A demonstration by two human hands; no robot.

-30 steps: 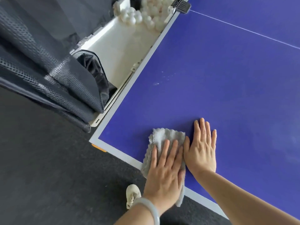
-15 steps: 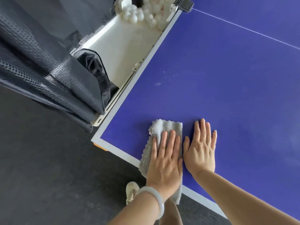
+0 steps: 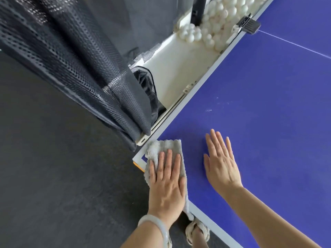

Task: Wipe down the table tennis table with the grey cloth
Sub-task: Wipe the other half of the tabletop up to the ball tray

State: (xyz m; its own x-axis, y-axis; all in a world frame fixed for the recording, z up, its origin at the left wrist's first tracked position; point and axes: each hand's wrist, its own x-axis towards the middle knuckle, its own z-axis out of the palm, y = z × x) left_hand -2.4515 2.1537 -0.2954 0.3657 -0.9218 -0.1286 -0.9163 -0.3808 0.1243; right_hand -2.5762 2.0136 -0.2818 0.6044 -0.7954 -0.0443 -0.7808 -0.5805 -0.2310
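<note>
Cloth placement is what matters here: your grey cloth (image 3: 167,145) sits right on the near-left corner of the bench (image 3: 268,104), pinned under your left hand (image 3: 167,183), which lies flat with straight fingers pressing down rather than bunching the fabric. Its long side runs near-to-far, roughly in line with your forearm, and its near end droops over the white border (image 3: 202,214) toward your shoe. Your right hand (image 3: 221,163) is also spread flat, palm down on bare blue, holding nothing, probably just bracing you. So the left hand is the one doing the job, and nearly all the unwiped surface lies to the right of it and away from you, including those pale scuff marks (image 3: 208,110) further up near the ball tray (image 3: 179,68). My guess is the next stroke has to go away from the corner, since there's nowhere further left to go. Compared with half a second ago, the cloth has slid left: it was tucked up against your right thumb then, and now there's a clear strip of blue between the two hands. The right hand has barely shifted on the surface.
</note>
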